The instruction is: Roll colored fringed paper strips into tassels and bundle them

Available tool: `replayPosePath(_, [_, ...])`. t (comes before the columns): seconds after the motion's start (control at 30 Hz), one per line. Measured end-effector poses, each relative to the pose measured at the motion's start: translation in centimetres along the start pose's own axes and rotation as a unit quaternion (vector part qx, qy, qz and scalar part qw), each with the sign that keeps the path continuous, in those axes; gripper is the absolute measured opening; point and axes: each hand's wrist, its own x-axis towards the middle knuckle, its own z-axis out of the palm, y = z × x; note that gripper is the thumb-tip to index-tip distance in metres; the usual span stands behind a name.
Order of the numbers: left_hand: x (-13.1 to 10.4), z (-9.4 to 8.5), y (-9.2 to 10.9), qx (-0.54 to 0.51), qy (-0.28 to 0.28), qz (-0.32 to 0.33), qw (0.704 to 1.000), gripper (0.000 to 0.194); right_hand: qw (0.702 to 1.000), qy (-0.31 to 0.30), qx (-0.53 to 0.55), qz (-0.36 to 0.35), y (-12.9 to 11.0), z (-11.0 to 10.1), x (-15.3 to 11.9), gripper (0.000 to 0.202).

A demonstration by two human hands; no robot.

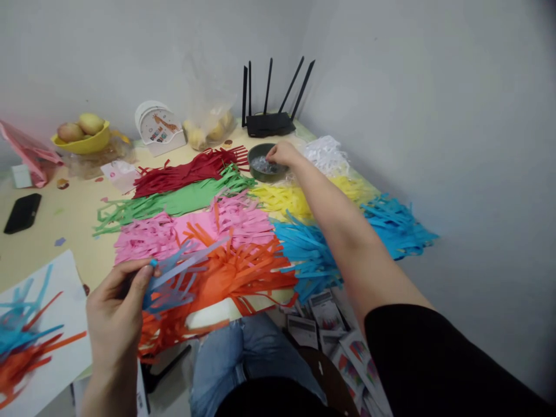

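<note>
Between the thumb and fingers of my left hand (119, 295) is a blue tissue-paper tassel (176, 278), its strips fanning out to the right over the orange fringed paper (226, 278). My right hand (283, 153) reaches over the far side of the table, fingertips pinched together inside a dark round bowl (260, 149) of small clear pieces. What those fingertips hold, if anything, is too small to make out. Around the bowl lie fringed papers in red (186, 174), green (186, 200), pink (200, 226), yellow (282, 198), blue (308, 249) and white (328, 155).
A black router (270, 124) with upright antennas stands behind the bowl. Further left are a bag of yellow fruit (212, 127), a giraffe-print holder (160, 130), a yellow fruit bowl (82, 145) and a black phone (23, 212). A white sheet (65, 278) holds blue and orange tassels.
</note>
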Motion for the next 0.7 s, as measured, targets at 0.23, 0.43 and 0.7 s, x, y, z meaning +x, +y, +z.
replayPosePath(0.23, [0.8,3.9,1.9,-0.007,-0.028,0.123,0.992,0.019,0.845,0.007,0.486,-0.221,-8.6,0.0,-10.8,0.024])
replayPosePath(0.43, [-0.9,6.1,2.7,0.009,-0.015,0.2,0.98,0.015,0.729,-0.052,0.623,-0.278,-15.1,1.6,-22.1,0.04])
replayPosePath(0.7, [-3.2,4.9,2.3,0.02,0.022,0.232,0.972,0.011,0.706,-0.047,0.641,-0.299,-16.3,1.9,-25.5,0.029])
